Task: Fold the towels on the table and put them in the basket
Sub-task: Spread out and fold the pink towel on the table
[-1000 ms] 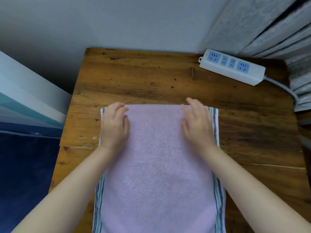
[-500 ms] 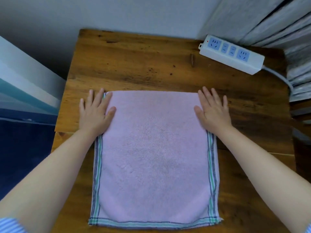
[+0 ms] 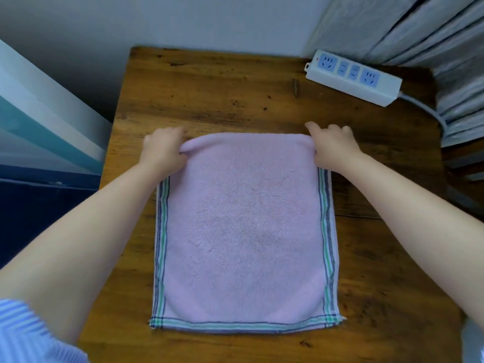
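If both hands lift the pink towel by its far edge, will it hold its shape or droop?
Probably droop: the pink towel already bunches softly where the left hand and right hand pinch it. It looks like light terry. On the wooden table it likely drags rather than slides.

Even, soft daylight; faint shadows only. Wide-angle distortion bends the frame edges. Mild overall softness, no glare.

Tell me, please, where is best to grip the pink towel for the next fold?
Probably the two far corners of the pink towel, along its rounded folded edge, each taken from its outer side. The left hand and right hand pinch there, so that edge can come toward the near hem.
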`<move>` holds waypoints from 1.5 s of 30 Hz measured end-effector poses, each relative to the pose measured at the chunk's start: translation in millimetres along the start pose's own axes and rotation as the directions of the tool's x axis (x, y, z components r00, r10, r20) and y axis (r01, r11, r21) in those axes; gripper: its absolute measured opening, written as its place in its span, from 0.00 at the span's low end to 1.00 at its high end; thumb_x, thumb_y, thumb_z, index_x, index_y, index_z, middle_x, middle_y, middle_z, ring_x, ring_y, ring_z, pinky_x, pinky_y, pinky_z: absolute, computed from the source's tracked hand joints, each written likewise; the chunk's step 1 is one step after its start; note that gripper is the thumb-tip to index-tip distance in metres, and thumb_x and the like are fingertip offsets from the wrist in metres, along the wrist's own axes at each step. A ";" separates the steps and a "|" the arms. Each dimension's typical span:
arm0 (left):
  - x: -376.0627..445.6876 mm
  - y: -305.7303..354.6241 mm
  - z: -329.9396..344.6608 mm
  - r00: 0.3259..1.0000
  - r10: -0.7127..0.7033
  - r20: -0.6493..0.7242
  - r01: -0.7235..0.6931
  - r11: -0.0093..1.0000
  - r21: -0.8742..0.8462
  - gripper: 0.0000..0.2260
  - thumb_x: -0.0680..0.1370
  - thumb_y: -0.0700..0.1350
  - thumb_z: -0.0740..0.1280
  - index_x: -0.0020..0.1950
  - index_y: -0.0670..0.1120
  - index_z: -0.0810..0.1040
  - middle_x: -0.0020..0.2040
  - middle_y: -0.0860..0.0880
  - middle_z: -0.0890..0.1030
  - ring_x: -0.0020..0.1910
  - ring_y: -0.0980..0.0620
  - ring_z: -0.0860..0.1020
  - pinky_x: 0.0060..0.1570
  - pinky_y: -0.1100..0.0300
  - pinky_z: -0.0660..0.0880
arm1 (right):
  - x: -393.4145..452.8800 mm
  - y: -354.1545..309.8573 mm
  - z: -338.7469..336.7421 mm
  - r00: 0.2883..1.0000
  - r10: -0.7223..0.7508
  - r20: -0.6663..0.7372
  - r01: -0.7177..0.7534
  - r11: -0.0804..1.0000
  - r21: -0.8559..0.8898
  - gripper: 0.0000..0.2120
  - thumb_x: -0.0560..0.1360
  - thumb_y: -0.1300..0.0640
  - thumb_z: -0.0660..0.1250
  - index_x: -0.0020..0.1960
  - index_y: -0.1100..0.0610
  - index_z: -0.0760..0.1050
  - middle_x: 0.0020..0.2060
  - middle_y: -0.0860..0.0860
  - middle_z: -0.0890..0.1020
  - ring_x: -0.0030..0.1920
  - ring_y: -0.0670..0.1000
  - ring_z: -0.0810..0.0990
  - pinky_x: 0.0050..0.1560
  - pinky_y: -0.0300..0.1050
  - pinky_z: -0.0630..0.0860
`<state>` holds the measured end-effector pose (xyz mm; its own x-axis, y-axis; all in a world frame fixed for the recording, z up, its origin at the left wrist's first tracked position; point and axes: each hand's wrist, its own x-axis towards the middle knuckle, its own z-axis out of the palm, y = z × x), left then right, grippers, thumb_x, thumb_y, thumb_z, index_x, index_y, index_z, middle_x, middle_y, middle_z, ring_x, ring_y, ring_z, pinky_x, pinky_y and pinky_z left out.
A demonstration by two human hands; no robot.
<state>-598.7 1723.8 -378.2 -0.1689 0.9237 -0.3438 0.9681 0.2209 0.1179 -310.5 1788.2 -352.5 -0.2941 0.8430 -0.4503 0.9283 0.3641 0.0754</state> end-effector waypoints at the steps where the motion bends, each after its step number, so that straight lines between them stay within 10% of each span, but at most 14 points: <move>1: -3.2 0.8 -1.3 0.999 0.020 -0.039 -0.020 1.000 0.006 0.09 0.73 0.37 0.62 0.52 0.40 0.75 0.47 0.40 0.77 0.51 0.39 0.74 0.48 0.51 0.68 | -2.2 0.4 -3.4 1.000 0.006 -0.015 -0.006 1.000 -0.005 0.13 0.74 0.64 0.59 0.58 0.59 0.69 0.51 0.58 0.77 0.55 0.59 0.72 0.53 0.50 0.66; 5: -35.7 -2.7 -3.0 0.957 0.067 -0.282 -0.088 0.994 -0.062 0.03 0.73 0.34 0.62 0.40 0.36 0.74 0.39 0.42 0.69 0.43 0.41 0.70 0.39 0.55 0.62 | -29.1 7.0 -8.4 0.980 -0.027 -0.199 0.067 0.978 0.196 0.17 0.73 0.66 0.58 0.27 0.57 0.60 0.30 0.51 0.65 0.40 0.55 0.67 0.40 0.45 0.60; 12: -123.2 -21.1 14.7 0.785 0.330 -0.525 -0.406 0.913 -0.033 0.06 0.65 0.38 0.59 0.38 0.41 0.74 0.33 0.41 0.78 0.37 0.46 0.72 0.35 0.57 0.66 | -122.7 7.5 28.6 0.813 -0.070 -0.579 0.290 0.910 0.297 0.07 0.64 0.71 0.59 0.31 0.67 0.75 0.30 0.62 0.77 0.33 0.59 0.73 0.33 0.44 0.67; 22: -226.0 -34.3 31.9 0.686 0.576 -0.443 -0.601 0.793 0.101 0.04 0.67 0.38 0.61 0.40 0.44 0.71 0.33 0.43 0.79 0.31 0.42 0.77 0.29 0.58 0.69 | -223.6 -3.1 80.5 0.764 -0.113 -0.635 0.306 0.930 0.202 0.07 0.63 0.72 0.61 0.31 0.66 0.76 0.30 0.61 0.80 0.33 0.62 0.79 0.33 0.50 0.76; 24: -239.9 -37.0 42.1 0.665 0.601 -0.444 -0.632 0.769 0.095 0.16 0.62 0.31 0.70 0.41 0.45 0.68 0.34 0.42 0.79 0.35 0.44 0.74 0.27 0.58 0.70 | -238.9 -3.2 86.9 0.769 -0.105 -0.630 0.290 0.937 0.197 0.07 0.59 0.77 0.68 0.32 0.67 0.77 0.30 0.61 0.80 0.33 0.62 0.79 0.33 0.50 0.77; 27: -258.9 -41.0 55.1 0.686 0.606 -0.403 -0.634 0.769 0.078 0.25 0.54 0.25 0.74 0.41 0.44 0.69 0.33 0.42 0.79 0.37 0.48 0.67 0.26 0.57 0.71 | -256.9 -4.3 98.7 0.781 -0.115 -0.614 0.284 0.941 0.184 0.09 0.57 0.78 0.71 0.32 0.67 0.77 0.31 0.61 0.80 0.33 0.63 0.79 0.32 0.51 0.77; 35: -280.7 -52.2 85.0 0.725 0.605 -0.328 -0.613 0.784 0.091 0.08 0.65 0.35 0.55 0.39 0.44 0.70 0.31 0.44 0.78 0.27 0.45 0.74 0.23 0.60 0.68 | -272.1 -8.9 130.3 0.780 -0.149 -0.608 0.277 0.953 0.123 0.08 0.57 0.76 0.69 0.31 0.65 0.77 0.30 0.59 0.80 0.32 0.61 0.80 0.31 0.47 0.76; 41: -284.9 -64.1 110.9 0.819 0.535 -0.210 -0.522 0.845 0.116 0.19 0.52 0.22 0.71 0.34 0.40 0.76 0.30 0.43 0.77 0.26 0.45 0.74 0.23 0.61 0.67 | -273.7 -12.9 158.4 0.835 -0.173 -0.522 0.272 0.955 0.117 0.16 0.49 0.78 0.73 0.31 0.63 0.76 0.31 0.57 0.80 0.32 0.59 0.80 0.32 0.47 0.75; 45: -291.1 -55.4 115.2 0.866 0.475 -0.156 -0.454 0.878 0.152 0.14 0.56 0.24 0.63 0.34 0.40 0.76 0.31 0.42 0.77 0.27 0.44 0.75 0.23 0.60 0.67 | -276.7 -13.3 174.4 0.869 -0.170 -0.465 0.246 0.963 0.107 0.20 0.49 0.77 0.73 0.38 0.64 0.79 0.36 0.59 0.82 0.36 0.60 0.82 0.36 0.50 0.78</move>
<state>-581.9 1406.6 -391.9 0.2844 0.9538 -0.0969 0.9548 -0.2726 0.1182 -201.8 1481.1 -384.1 -0.5192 0.8546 0.0099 0.8463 0.5157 -0.1333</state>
